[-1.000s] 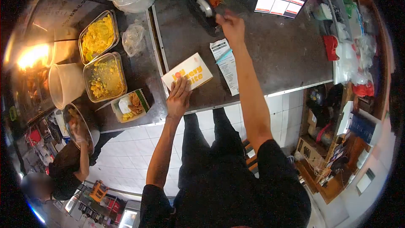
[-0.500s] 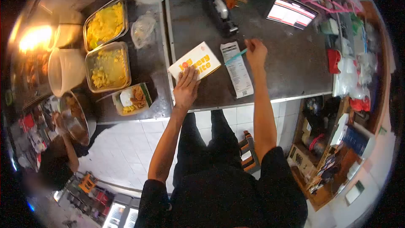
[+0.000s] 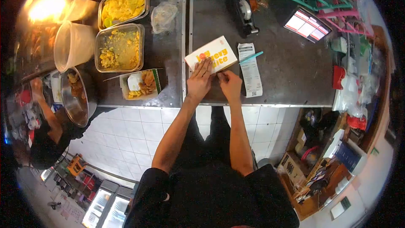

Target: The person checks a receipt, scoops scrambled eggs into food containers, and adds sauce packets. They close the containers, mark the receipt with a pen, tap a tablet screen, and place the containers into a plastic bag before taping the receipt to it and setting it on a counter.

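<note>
Left hand: (image 3: 200, 83) is lying palm-down on the white box (image 3: 220, 44), fingers extended over the lid, pressing flat, not gripping.
Right hand: (image 3: 230, 85) is touching the box's near right edge, fingers curling; cannot tell if they are pinching anything.
White box: is sitting closed on the dark counter (image 3: 291, 74), just right of the counter seam, tilting at an angle; hand is partly covering its coloured lettering.
Receipt: (image 3: 252, 79) is lying just right of the box, printed side up.
Light-blue strip: (image 3: 252, 57) is lying across the receipt's upper part.
Tape dispenser: (image 3: 242, 12) is standing beyond the box and receipt.
Tablet: (image 3: 307, 25) is showing a lit screen, far right.
Open food box: (image 3: 158, 85) is holding white and browned food, left of the seam.
Clear tubs: (image 3: 141, 46) two, are holding yellow food, far left.
Metal bowl: (image 3: 87, 99) is standing near a co-worker's arm (image 3: 49, 116).
</note>
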{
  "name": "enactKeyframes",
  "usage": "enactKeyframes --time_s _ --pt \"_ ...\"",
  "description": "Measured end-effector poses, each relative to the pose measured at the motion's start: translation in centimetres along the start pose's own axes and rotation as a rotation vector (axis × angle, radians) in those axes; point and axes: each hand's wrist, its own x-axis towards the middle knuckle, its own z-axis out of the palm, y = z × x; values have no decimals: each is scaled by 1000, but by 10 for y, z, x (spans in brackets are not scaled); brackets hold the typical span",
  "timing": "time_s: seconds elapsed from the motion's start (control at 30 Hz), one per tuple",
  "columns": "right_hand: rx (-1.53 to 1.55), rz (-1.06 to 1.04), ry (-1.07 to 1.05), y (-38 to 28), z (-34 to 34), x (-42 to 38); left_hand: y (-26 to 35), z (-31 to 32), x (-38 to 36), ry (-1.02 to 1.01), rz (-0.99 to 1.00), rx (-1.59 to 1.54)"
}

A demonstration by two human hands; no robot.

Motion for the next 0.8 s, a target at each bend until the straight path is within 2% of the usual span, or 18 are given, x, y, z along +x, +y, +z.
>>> enactKeyframes --time_s 0.07,0.1,0.17,0.23,0.27,0.33,0.37,0.4,0.43,0.47,0.53,0.57,0.63,0.67,0.73,0.77,0.8 --pt "91 -52 51 22 20 2 2 0 -2 37 -36 -96" --pt "-161 -104 77 31 28 3 -1 -3 -2 12 -27 -122" --pt "-344 -80 11 66 50 9 3 -17 1 47 -19 -139" --pt "-262 -227 66 24 23 -3 0 -37 -9 31 -2 -209" --pt "-266 -106 118 -1 20 -10 -2 -45 -19 27 -1 -274" --pt "-72 -3 -61 -53 18 -32 -22 -92 -52 172 -83 -283" --pt "46 -53 -84 -74 34 -46 -46 -111 -77 258 -129 -286" --pt "161 -100 -104 -97 51 -61 -64 -138 -95 469 -219 -205" --pt "120 -130 -223 -113 71 -67 -103 -140 -126 659 -408 -143" --pt "80 -160 -338 -127 96 -68 -120 -172 -130 720 -516 -1" --pt "3 -348 -289 -136 154 -67 -177 -181 -151 727 -659 244" --pt "-1 -351 -274 -144 159 -68 -195 -184 -161 733 -648 233" --pt "-107 -238 -399 -157 161 -63 -217 -184 -164 302 -901 -105" --pt "-125 -230 -368 -157 155 -59 -209 -190 -153 295 -878 -133" --pt "-90 -392 -373 -150 136 -54 -186 -197 -142 115 -905 -24" --pt "-151 -472 -249 -147 125 -49 -174 -186 -143 226 -834 -64" --pt "-199 -474 -297 -140 105 -41 -160 -175 -145 338 -765 -95"
